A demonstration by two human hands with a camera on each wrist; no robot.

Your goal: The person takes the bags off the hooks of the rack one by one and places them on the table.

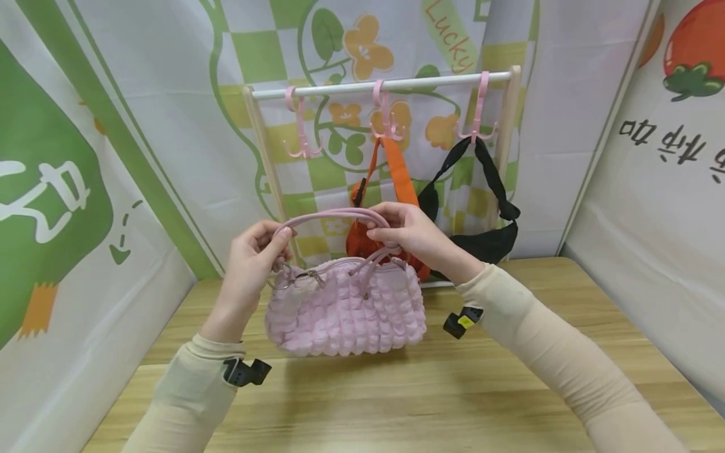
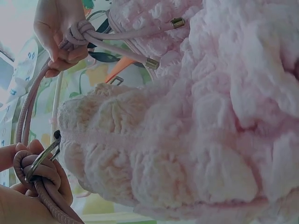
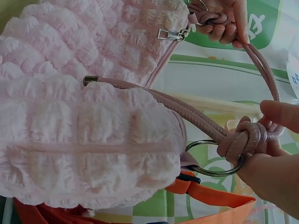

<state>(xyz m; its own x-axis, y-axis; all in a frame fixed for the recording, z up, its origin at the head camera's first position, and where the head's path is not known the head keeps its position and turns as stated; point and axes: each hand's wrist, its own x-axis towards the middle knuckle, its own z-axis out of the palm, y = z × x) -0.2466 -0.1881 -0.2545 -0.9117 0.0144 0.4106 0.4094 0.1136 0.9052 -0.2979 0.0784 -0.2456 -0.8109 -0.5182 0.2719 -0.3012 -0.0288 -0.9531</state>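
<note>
A puffy pink bag (image 1: pixel 348 308) is held up by its thin double-cord handle (image 1: pixel 334 214), with its lower edge near the wooden table. The left hand (image 1: pixel 255 258) pinches the handle's left end, beside a knot and metal ring (image 2: pixel 39 163) in the left wrist view. At the other end, the right hand (image 1: pixel 413 236) grips the cord by a second knot (image 3: pixel 245 140), a ring (image 3: pixel 215 170) hanging next to it. Loose cord ends with metal tips (image 2: pixel 152 63) lie against the bag.
Behind the bag stands a rack with a white bar (image 1: pixel 340 88) and pink hooks (image 1: pixel 302 129). An orange bag (image 1: pixel 401 173) hangs from the middle hook, a black bag (image 1: pixel 487 244) from the right one. The wooden table (image 1: pixel 362 402) extends below.
</note>
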